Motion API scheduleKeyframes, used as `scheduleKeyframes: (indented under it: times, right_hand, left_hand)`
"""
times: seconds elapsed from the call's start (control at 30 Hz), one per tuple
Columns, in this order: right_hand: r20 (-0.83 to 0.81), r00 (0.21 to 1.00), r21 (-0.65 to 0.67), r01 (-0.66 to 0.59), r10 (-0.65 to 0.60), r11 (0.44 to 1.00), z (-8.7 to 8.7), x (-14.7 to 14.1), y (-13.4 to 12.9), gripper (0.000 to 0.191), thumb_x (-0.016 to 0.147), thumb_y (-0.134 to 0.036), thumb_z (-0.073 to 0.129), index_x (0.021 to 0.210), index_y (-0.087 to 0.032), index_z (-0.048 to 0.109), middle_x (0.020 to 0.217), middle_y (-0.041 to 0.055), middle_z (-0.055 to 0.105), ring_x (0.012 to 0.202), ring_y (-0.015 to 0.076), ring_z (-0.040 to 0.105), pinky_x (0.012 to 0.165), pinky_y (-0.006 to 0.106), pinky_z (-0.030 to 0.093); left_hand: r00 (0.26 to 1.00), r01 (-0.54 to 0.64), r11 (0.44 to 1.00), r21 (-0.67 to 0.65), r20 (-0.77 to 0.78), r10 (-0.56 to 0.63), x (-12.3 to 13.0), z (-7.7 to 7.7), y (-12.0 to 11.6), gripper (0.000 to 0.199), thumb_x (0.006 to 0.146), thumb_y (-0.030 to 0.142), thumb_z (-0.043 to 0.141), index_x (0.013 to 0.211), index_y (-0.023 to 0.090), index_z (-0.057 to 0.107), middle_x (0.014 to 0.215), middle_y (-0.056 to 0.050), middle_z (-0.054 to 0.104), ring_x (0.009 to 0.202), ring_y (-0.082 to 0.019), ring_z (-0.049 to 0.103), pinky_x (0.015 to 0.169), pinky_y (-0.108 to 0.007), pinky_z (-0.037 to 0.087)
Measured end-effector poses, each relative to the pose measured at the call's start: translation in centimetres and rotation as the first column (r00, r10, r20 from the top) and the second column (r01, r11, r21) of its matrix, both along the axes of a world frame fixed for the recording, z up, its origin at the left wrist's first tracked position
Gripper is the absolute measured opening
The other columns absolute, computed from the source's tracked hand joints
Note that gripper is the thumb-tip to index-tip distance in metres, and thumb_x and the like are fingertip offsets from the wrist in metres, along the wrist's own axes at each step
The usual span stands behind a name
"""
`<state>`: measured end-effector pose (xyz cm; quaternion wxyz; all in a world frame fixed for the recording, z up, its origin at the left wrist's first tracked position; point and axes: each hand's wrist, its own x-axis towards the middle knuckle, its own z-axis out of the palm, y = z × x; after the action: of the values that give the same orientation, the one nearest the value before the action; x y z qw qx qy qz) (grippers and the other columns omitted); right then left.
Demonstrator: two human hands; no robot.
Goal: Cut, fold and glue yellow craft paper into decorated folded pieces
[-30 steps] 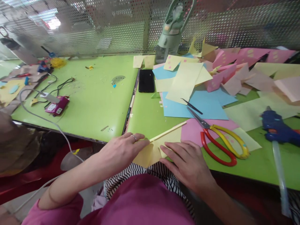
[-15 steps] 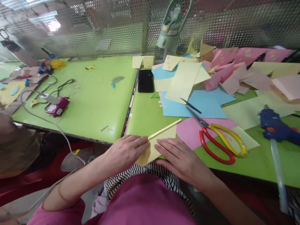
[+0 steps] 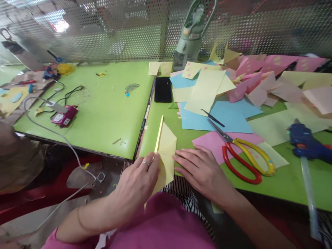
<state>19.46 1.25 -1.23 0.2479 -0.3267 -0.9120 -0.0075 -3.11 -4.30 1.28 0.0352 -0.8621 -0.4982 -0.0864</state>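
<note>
The folded yellow paper (image 3: 165,152) lies at the near edge of the green counter (image 3: 109,114), its lower part hanging past that edge over the person's lap. The left hand (image 3: 138,181) presses on its left side with fingers bent, pinning rather than clasping; whether the thumb is under the sheet cannot be told. The right hand (image 3: 201,169) lies flat and spread, fingertips touching the paper's right border, closed on nothing.

With so much of the sheet off the edge, uneven pressure could likely skew the crease or let the paper slide toward the lap. The narrow folded strip pointing to the far side may spring open.

Counted: one pair of scissors (image 3: 242,157) to the right near the front edge, one blue glue gun (image 3: 306,143) toward the right end, one black phone (image 3: 163,89), one clear protractor (image 3: 131,88), one pink device (image 3: 64,116) on the left counter. The loose coloured sheets (image 3: 223,114) overlap too much to count.
</note>
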Motion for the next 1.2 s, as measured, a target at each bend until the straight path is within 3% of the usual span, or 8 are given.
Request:
scheduleKeyframes:
  times: [0.13,0.3,0.6,0.73,0.97,1.1,1.2]
  right_hand:
    - [-0.022,0.999,-0.040,-0.034,0.033,0.999,0.1,0.0,0.5,0.021,0.095,-0.023,0.057,0.113,-0.020,0.067,0.108,0.0080,0.073,0.101,0.0221,0.064,0.096,0.045,0.050]
    - [0.026,0.999,-0.035,-0.033,0.034,0.999,0.6,-0.1,1.0,0.030,0.094,-0.008,0.048,0.118,-0.016,0.063,0.113,0.0103,0.071,0.103,0.0229,0.063,0.096,0.045,0.049]
    - [0.075,0.995,-0.037,-0.069,0.072,0.997,0.5,-0.2,3.1,0.029,0.096,-0.012,0.049,0.121,-0.017,0.062,0.121,0.0112,0.069,0.106,0.0243,0.062,0.088,0.042,0.051]
    - [0.049,0.992,-0.091,-0.111,0.116,0.990,0.8,-0.5,2.9,0.032,0.098,-0.015,0.047,0.128,-0.018,0.058,0.123,0.0104,0.069,0.112,0.0234,0.062,0.092,0.043,0.050]
    - [0.063,0.993,-0.061,-0.096,0.100,0.993,1.2,-0.7,1.1,0.040,0.095,-0.015,0.052,0.134,-0.018,0.053,0.111,0.0085,0.072,0.100,0.0230,0.065,0.095,0.046,0.048]
    - [0.056,0.990,-0.070,-0.123,0.127,0.990,1.2,-0.5,1.6,0.041,0.096,-0.014,0.051,0.137,-0.019,0.050,0.107,0.0074,0.072,0.098,0.0211,0.064,0.093,0.043,0.049]
    - [0.054,0.990,-0.086,-0.123,0.128,0.989,1.1,-0.6,2.1,0.036,0.097,-0.016,0.050,0.134,-0.018,0.052,0.105,0.0081,0.072,0.097,0.0214,0.064,0.088,0.040,0.051]
  left_hand:
    - [0.994,0.045,0.999,0.009,0.104,-0.046,0.1,0.9,2.6,0.029,0.098,0.007,0.041,0.123,0.015,0.054,0.123,-0.013,0.063,0.101,-0.020,0.064,0.087,-0.036,0.058]
    - [0.982,0.171,0.980,-0.104,0.101,-0.161,0.4,0.0,4.8,0.020,0.097,0.010,0.051,0.113,0.013,0.061,0.109,-0.008,0.069,0.089,-0.018,0.064,0.085,-0.033,0.057]
    - [0.929,0.251,0.965,-0.071,0.297,-0.220,-1.4,-2.3,6.0,0.023,0.099,0.012,0.049,0.117,0.015,0.062,0.112,-0.007,0.071,0.098,-0.014,0.066,0.090,-0.030,0.057]
    - [0.898,0.293,0.955,-0.044,0.356,-0.259,-1.9,-2.1,6.4,0.022,0.099,0.013,0.048,0.116,0.014,0.062,0.112,-0.007,0.072,0.101,-0.014,0.067,0.092,-0.030,0.056]
    - [0.904,0.344,0.938,-0.049,0.285,-0.317,-1.8,-1.1,6.2,0.024,0.100,0.012,0.044,0.116,0.012,0.062,0.108,-0.007,0.072,0.095,-0.015,0.068,0.088,-0.030,0.056]
    - [0.932,0.322,0.943,-0.080,0.200,-0.302,-1.4,-0.5,5.8,0.023,0.102,0.021,0.043,0.108,0.015,0.064,0.105,-0.008,0.072,0.093,-0.018,0.068,0.085,-0.034,0.056]
    - [0.957,0.250,0.963,-0.102,0.180,-0.229,-0.6,-0.2,4.5,0.037,0.098,0.047,0.048,0.103,0.013,0.062,0.109,-0.010,0.070,0.099,-0.023,0.067,0.087,-0.038,0.055]
